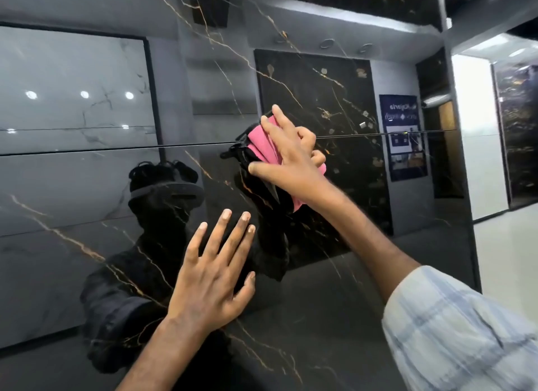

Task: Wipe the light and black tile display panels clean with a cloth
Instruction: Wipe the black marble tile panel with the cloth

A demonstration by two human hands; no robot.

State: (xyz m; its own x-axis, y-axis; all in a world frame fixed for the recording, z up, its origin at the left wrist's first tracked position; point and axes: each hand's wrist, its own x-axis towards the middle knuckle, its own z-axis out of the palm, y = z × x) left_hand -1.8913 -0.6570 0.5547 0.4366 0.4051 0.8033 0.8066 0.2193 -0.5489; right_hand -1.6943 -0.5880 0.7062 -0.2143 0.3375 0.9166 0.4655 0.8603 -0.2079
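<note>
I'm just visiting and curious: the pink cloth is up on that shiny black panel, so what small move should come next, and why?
Probably slide the right hand and its pink cloth sideways along the black panel. The cloth sits on the thin seam, broad glossy panel lies on either side, and the left hand rests flat below, seemingly bracing.

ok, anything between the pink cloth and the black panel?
Nothing visible: the right hand holds the pink cloth against the black tile panel at its horizontal seam. The left hand lies flat on the panel lower down, apart from the cloth.
</note>
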